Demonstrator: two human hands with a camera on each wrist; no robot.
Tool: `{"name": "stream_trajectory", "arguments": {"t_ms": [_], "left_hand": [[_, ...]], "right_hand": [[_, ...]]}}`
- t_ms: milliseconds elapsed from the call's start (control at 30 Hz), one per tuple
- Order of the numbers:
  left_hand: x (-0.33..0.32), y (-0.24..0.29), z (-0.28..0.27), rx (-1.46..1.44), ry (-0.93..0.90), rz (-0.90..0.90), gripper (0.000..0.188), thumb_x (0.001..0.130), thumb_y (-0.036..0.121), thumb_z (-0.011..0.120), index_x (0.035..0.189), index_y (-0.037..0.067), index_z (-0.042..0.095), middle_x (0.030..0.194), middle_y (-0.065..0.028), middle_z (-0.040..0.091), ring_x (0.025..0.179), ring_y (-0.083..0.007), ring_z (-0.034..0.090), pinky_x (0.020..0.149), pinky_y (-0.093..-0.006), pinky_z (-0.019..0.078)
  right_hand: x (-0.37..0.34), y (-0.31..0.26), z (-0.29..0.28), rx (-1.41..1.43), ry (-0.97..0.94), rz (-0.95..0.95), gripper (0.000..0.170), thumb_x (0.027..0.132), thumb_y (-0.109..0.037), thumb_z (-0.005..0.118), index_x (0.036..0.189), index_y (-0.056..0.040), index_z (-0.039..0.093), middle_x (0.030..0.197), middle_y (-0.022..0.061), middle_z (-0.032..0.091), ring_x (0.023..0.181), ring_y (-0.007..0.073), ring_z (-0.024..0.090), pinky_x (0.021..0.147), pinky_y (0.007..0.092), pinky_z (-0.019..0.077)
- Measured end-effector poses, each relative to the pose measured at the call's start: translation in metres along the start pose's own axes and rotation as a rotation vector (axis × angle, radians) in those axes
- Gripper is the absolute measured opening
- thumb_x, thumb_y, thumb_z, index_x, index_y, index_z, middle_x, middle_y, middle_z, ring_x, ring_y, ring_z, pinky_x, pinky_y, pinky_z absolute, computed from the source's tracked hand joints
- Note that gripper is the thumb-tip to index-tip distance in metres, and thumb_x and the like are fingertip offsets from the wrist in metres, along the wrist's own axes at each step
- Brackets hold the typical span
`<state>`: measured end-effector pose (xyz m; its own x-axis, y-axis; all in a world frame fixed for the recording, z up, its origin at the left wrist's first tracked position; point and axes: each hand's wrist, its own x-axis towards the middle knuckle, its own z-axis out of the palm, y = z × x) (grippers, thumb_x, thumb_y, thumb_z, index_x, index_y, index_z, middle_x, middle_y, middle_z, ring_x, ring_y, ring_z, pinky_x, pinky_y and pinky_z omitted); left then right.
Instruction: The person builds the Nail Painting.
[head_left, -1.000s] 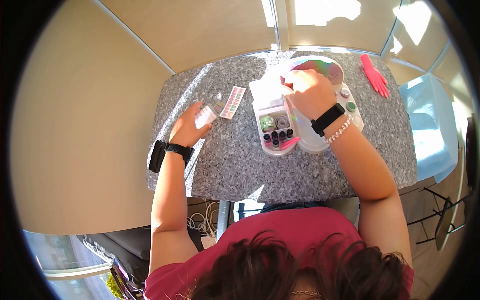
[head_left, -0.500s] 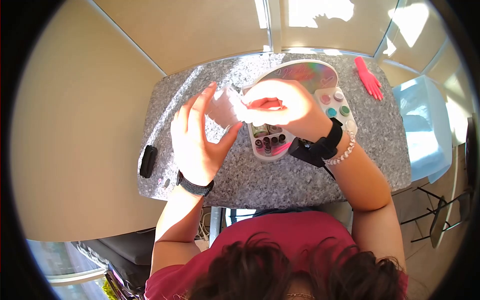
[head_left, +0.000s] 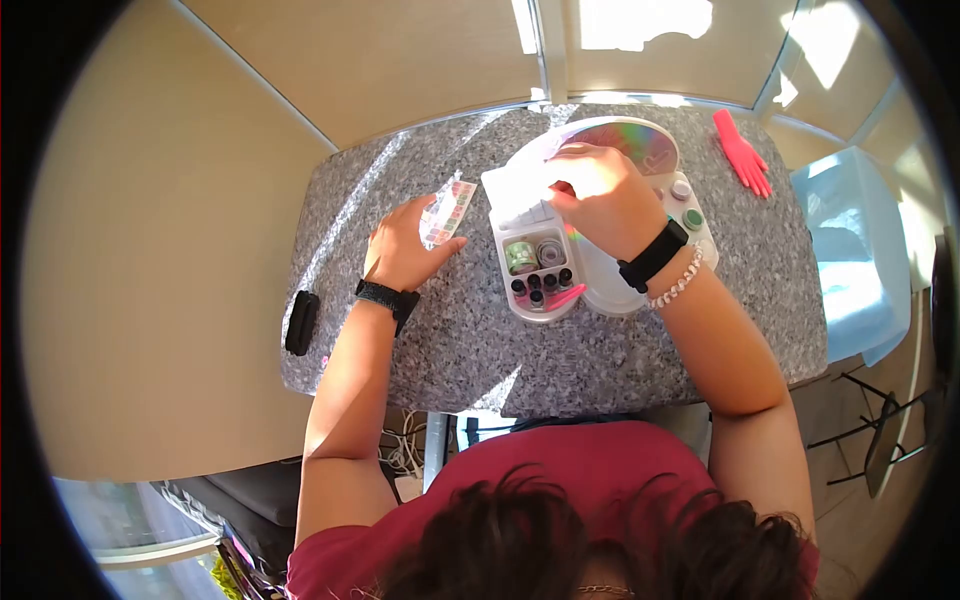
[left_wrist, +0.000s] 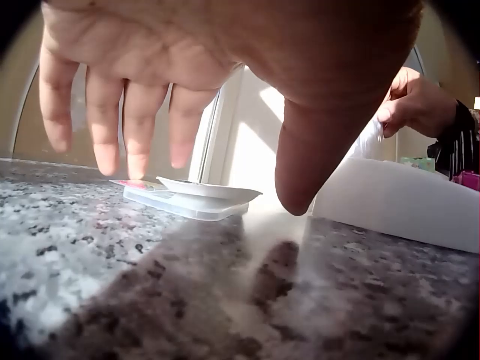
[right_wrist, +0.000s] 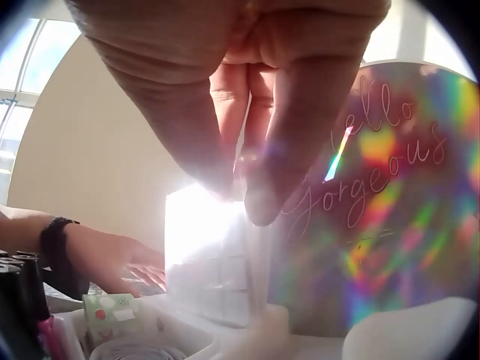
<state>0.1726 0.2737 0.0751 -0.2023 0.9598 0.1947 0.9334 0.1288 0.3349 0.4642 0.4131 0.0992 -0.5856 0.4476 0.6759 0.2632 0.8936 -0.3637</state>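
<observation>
My left hand (head_left: 400,248) hovers low over the table at left, fingers straight and apart. Beside its fingertips lies a sheet of small coloured nail stickers (head_left: 458,208). In the left wrist view a curled white sheet (left_wrist: 202,187) rests on a flat clear plastic piece (left_wrist: 180,207) beyond the fingers. At the white nail kit (head_left: 612,302), my right hand (head_left: 610,200) pinches a translucent piece with grid lines (right_wrist: 217,277) between thumb and finger. Sunlight glares off it, so I cannot tell whether it is a box or a sheet. Its lower end is down in the kit's tray.
The kit holds small black-capped bottles (head_left: 540,283), a green-patterned roll (head_left: 520,257) and round pots (head_left: 692,218). Its iridescent mirror panel (right_wrist: 375,225) stands behind. A pink model hand (head_left: 742,160) lies at the back right, a black case (head_left: 301,323) at the left edge.
Half a second ago both hands were raised together around a clear piece. The left hand has since lowered to the table beside the sticker sheet; the right has moved back over the kit.
</observation>
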Motion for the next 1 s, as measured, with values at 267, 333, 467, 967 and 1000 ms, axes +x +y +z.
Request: {"name": "stream_trajectory", "arguments": {"t_ms": [267, 333, 467, 967, 1000], "left_hand": [[0.014, -0.012, 0.012, -0.025, -0.003, -0.05, 0.064, 0.083, 0.042, 0.09, 0.137, 0.013, 0.075, 0.129, -0.0182, 0.079, 0.12, -0.0365, 0.075, 0.104, -0.0452, 0.0579], [0.012, -0.007, 0.01, -0.01, -0.005, -0.08, 0.056, 0.084, 0.038, 0.089, 0.132, 0.011, 0.076, 0.125, -0.0172, 0.079, 0.116, -0.0369, 0.075, 0.102, -0.0458, 0.0593], [0.009, -0.016, 0.012, -0.13, 0.025, -0.15, 0.057, 0.084, 0.037, 0.09, 0.131, 0.01, 0.076, 0.126, -0.0161, 0.08, 0.111, -0.031, 0.078, 0.098, -0.0422, 0.0611], [-0.044, 0.071, -0.016, -0.937, 0.067, -0.203, 0.075, 0.087, 0.014, 0.095, 0.149, -0.002, 0.054, 0.128, -0.0163, 0.073, 0.113, -0.0222, 0.073, 0.096, -0.0369, 0.0632], [-0.047, 0.077, -0.014, -0.874, 0.116, -0.172, 0.075, 0.086, 0.013, 0.095, 0.148, -0.001, 0.055, 0.126, -0.0155, 0.073, 0.112, -0.0225, 0.073, 0.096, -0.0373, 0.0636]], "right_hand": [[-0.004, -0.003, 0.018, -0.117, -0.024, -0.077, 0.01, 0.088, -0.011, 0.079, 0.095, -0.0045, 0.08, 0.101, 0.013, 0.079, 0.095, 0.0326, 0.076, 0.082, 0.0427, 0.0627], [-0.007, -0.005, 0.02, -0.147, -0.007, -0.03, 0.011, 0.088, -0.012, 0.08, 0.097, -0.0067, 0.081, 0.104, 0.0123, 0.08, 0.099, 0.0317, 0.077, 0.084, 0.043, 0.0638], [-0.002, -0.035, -0.004, -0.118, 0.007, 0.039, 0.011, 0.091, -0.013, 0.073, 0.098, -0.0078, 0.08, 0.107, 0.0118, 0.078, 0.094, 0.0323, 0.077, 0.081, 0.0456, 0.0628], [0.022, -0.052, 0.014, 0.495, -0.239, 0.419, 0.025, 0.096, -0.026, 0.081, 0.101, -0.0012, 0.08, 0.09, 0.014, 0.078, 0.084, 0.0295, 0.076, 0.076, 0.0428, 0.0586], [0.022, -0.054, 0.013, 0.648, -0.278, 0.537, 0.027, 0.095, -0.026, 0.082, 0.102, -0.0004, 0.08, 0.089, 0.0146, 0.078, 0.084, 0.0277, 0.076, 0.075, 0.0428, 0.0582]]}}
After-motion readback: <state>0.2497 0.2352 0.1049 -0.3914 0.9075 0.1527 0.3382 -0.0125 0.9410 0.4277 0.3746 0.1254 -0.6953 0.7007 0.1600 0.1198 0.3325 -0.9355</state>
